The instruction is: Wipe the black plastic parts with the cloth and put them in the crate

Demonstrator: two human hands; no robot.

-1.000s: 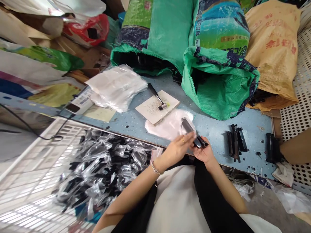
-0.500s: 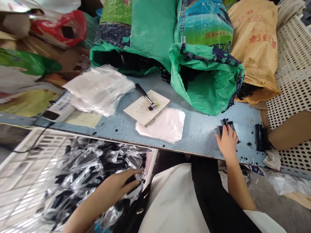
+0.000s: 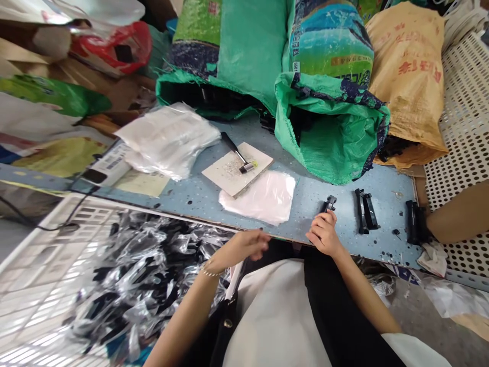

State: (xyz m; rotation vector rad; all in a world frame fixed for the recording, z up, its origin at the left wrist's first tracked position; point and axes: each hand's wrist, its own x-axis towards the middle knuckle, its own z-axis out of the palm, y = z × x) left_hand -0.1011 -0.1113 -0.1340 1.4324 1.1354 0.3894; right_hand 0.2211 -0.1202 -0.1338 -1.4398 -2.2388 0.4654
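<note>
My right hand (image 3: 324, 233) is closed round a black plastic part (image 3: 329, 204) at the front edge of the blue table (image 3: 321, 196); the part's top sticks out above my fingers. My left hand (image 3: 244, 245) hovers at the table's front edge, blurred by motion, fingers loosely curled with nothing seen in them. A stack of thin pink-white bags (image 3: 263, 196) lies just beyond my left hand. More black parts (image 3: 365, 210) lie to the right of my right hand.
A white crate (image 3: 34, 265) at the left holds several bagged black parts (image 3: 153, 275). A small hammer (image 3: 239, 154) rests on a beige board (image 3: 229, 176). Clear bags (image 3: 168, 137), green sacks (image 3: 328, 122), a tan sack (image 3: 412, 76) and a perforated white basket (image 3: 462, 122) surround the table.
My left hand came up from the crate to the table's edge. My right hand drew back from the pile of black parts with one part in it.
</note>
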